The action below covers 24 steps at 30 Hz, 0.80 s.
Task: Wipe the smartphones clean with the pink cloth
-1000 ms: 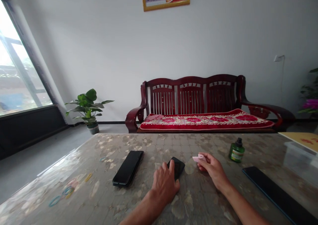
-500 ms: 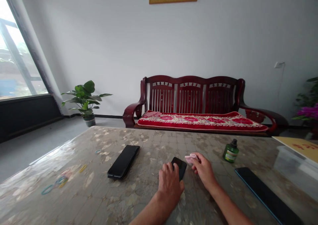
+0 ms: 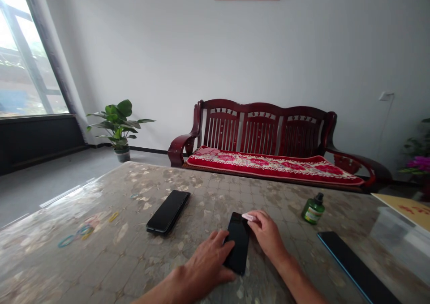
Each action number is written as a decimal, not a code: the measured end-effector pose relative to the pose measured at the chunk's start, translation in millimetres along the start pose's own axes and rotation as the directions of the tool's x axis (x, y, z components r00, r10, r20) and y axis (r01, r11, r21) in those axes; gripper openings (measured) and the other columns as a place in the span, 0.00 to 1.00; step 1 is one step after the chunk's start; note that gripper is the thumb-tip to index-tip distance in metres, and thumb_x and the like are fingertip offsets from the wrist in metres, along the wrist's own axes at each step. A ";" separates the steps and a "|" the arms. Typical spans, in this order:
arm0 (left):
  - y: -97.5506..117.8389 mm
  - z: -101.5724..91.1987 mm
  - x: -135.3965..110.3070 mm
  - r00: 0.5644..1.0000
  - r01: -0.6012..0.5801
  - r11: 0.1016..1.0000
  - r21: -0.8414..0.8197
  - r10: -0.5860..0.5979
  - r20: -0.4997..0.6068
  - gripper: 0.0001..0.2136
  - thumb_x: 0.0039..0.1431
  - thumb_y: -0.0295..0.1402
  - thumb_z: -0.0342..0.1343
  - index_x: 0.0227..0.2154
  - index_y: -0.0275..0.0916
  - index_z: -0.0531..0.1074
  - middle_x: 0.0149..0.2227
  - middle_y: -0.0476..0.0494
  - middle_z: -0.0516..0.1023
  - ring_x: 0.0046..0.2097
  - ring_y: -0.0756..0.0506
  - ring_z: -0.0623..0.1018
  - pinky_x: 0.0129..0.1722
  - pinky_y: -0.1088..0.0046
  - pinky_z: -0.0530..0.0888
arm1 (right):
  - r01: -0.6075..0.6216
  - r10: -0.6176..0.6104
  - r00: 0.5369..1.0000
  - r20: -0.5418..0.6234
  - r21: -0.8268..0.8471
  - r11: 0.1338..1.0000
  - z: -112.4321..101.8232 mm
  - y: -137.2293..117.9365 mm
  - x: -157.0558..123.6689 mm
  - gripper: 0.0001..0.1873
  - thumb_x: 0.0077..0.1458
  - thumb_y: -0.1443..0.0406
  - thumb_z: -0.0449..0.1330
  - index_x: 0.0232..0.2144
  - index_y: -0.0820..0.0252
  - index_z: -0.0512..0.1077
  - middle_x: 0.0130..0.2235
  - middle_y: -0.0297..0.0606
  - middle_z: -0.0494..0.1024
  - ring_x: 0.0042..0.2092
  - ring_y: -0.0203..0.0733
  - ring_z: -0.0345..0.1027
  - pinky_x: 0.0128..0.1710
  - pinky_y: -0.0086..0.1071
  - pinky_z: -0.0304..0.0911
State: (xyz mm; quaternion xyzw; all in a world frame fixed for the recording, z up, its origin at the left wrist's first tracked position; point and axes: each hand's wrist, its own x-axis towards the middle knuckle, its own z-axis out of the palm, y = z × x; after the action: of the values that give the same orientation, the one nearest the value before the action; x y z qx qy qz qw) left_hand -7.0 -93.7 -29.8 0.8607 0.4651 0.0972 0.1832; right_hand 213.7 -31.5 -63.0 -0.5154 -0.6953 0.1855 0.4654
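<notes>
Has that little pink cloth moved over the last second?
Yes: judged against the standing green bottle, the pink cloth in the right hand has shifted left, farther away, to the upper right corner of the black phone.

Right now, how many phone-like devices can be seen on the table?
3: a middle device at the left hand, a left device, and a right device near the green bottle. Another may hide beneath the left device.

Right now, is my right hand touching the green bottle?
Apart: the head view shows patterned tabletop between the right hand and the green bottle.
</notes>
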 end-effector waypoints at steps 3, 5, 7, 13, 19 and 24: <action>-6.8 4.8 -0.5 0.997 -0.077 0.997 0.015 0.077 -0.001 0.17 0.58 0.36 0.61 0.51 0.46 0.72 0.58 0.43 0.68 0.56 0.38 0.69 0.56 0.63 0.68 | 0.041 -0.041 0.999 0.007 -0.047 0.998 4.3 -2.6 -1.8 0.11 0.53 0.67 0.55 0.37 0.54 0.75 0.42 0.39 0.78 0.45 0.45 0.72 0.47 0.36 0.66; -6.9 9.0 2.7 0.993 -0.112 0.993 0.031 0.113 -0.018 0.17 0.60 0.36 0.60 0.51 0.45 0.72 0.58 0.43 0.69 0.55 0.38 0.69 0.56 0.62 0.69 | 0.077 -0.076 0.997 0.016 -0.085 0.993 6.1 -2.5 -2.9 0.12 0.56 0.67 0.53 0.38 0.54 0.75 0.43 0.39 0.78 0.45 0.44 0.73 0.48 0.36 0.67; -6.3 13.3 6.1 0.990 -0.136 0.989 0.055 0.139 -0.040 0.18 0.59 0.37 0.62 0.52 0.45 0.71 0.57 0.43 0.69 0.54 0.37 0.70 0.55 0.61 0.70 | 0.119 -0.117 0.993 0.024 -0.131 0.984 6.7 -1.5 -4.3 0.12 0.58 0.67 0.52 0.39 0.54 0.75 0.44 0.39 0.78 0.46 0.43 0.73 0.47 0.35 0.67; -10.4 16.1 7.6 0.976 -0.204 0.977 0.063 0.208 -0.071 0.22 0.58 0.39 0.64 0.55 0.44 0.70 0.57 0.42 0.70 0.52 0.38 0.71 0.54 0.62 0.70 | 0.225 -0.199 0.973 0.119 -0.274 0.935 4.8 -2.8 -9.6 0.16 0.63 0.68 0.48 0.45 0.53 0.74 0.47 0.37 0.78 0.48 0.40 0.72 0.49 0.33 0.67; -15.0 18.6 6.9 0.958 -0.246 0.969 0.037 0.249 -0.143 0.18 0.59 0.38 0.62 0.52 0.44 0.72 0.56 0.45 0.72 0.54 0.39 0.70 0.57 0.63 0.68 | 0.264 -0.161 0.951 0.265 -0.418 0.869 -1.8 -18.5 -8.5 0.19 0.60 0.74 0.50 0.47 0.54 0.74 0.47 0.36 0.78 0.49 0.41 0.70 0.50 0.34 0.64; -18.1 29.9 9.9 0.934 -0.306 0.951 0.045 0.309 -0.182 0.16 0.60 0.38 0.60 0.50 0.42 0.72 0.56 0.44 0.72 0.58 0.41 0.68 0.61 0.65 0.64 | 0.272 -0.106 0.937 0.333 -0.505 0.819 -3.5 -35.1 -13.1 0.18 0.60 0.75 0.51 0.45 0.54 0.75 0.44 0.36 0.78 0.47 0.43 0.68 0.48 0.36 0.63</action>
State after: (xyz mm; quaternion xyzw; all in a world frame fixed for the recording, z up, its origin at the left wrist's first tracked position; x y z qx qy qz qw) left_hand -5.3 -83.1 -64.6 0.9113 0.3407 0.2010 0.1144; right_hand 198.0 -58.0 -41.3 -0.5207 -0.8276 0.0067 0.2093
